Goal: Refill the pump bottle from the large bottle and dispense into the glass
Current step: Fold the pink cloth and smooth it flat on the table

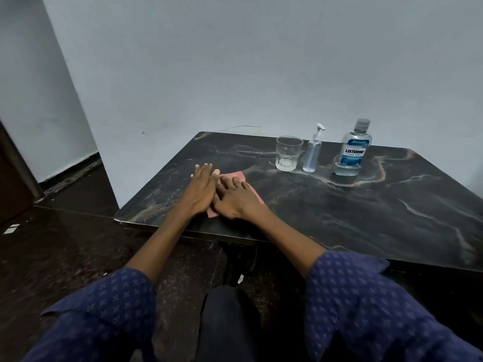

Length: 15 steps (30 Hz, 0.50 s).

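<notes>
While both hands lie flat and relaxed, left hand (200,190) on the table (392,218), right hand (235,199) on a pink cloth (236,175), gripping nothing: looks like refill not begun. Next up, probably: reach far right, uncap Listerine bottle (353,150) beside pump bottle (312,152) and glass (287,154).

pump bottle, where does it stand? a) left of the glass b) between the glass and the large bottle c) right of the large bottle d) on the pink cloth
b: the pump bottle stands upright with the glass on its left and the large bottle on its right.
</notes>
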Motion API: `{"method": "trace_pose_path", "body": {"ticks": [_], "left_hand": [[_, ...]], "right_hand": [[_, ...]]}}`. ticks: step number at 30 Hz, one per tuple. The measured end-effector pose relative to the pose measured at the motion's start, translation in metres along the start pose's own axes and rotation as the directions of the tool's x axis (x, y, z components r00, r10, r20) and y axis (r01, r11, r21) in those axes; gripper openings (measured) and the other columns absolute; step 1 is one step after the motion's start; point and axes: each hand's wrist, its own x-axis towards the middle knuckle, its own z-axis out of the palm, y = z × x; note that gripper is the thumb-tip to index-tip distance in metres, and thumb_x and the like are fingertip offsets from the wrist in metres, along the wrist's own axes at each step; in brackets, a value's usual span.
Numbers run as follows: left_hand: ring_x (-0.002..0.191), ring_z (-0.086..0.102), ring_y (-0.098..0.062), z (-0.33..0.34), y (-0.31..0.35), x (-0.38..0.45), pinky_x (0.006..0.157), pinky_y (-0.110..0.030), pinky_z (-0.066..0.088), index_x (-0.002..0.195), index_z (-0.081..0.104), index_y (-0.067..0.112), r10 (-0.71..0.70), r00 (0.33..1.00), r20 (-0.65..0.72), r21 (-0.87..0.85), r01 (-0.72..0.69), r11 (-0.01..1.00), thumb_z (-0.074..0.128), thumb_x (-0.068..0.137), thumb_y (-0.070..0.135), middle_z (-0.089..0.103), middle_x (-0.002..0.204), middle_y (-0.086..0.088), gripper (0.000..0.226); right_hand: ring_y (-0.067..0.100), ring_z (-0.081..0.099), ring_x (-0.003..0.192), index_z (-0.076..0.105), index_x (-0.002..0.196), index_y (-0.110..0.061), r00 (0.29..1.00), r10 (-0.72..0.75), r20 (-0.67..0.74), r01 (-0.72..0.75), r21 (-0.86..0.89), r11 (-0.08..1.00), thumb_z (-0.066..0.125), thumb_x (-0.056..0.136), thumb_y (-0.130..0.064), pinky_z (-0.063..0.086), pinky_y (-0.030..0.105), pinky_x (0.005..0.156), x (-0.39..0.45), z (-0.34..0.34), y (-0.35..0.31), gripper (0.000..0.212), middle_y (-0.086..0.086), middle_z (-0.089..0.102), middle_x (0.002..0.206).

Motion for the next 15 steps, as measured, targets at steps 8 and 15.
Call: {"method": "trace_pose_path", "body": {"ticks": [8,15], "left_hand": [[0.165,0.005,-0.023,0.008,0.004,-0.003,0.134,-0.044,0.001,0.166,0.025,0.009,0.064,0.991,0.118,0.171,-0.084,0.982,0.021,0.114,0.049,0.02,0.175,-0.01,0.066],[0.163,0.015,-0.03,0.04,0.047,-0.001,0.133,-0.045,0.006,0.158,0.042,0.005,0.074,0.996,0.052,0.065,-0.077,0.995,0.027,0.116,0.039,0.036,0.169,-0.016,0.057]], "right_hand": [[0.038,0.004,0.163,0.013,0.169,-0.031,0.95,0.311,-0.022,-0.311,-0.002,0.95,0.022,0.106,-0.061,0.003,0.053,0.13,-0.05,-0.025,0.113,0.07,0.009,0.004,0.177],[0.038,0.009,0.162,0.017,0.168,-0.032,0.987,0.156,-0.044,-0.157,-0.007,0.988,0.021,0.108,-0.054,0.004,0.055,0.13,-0.057,-0.009,0.057,0.064,0.008,0.009,0.177]]}}
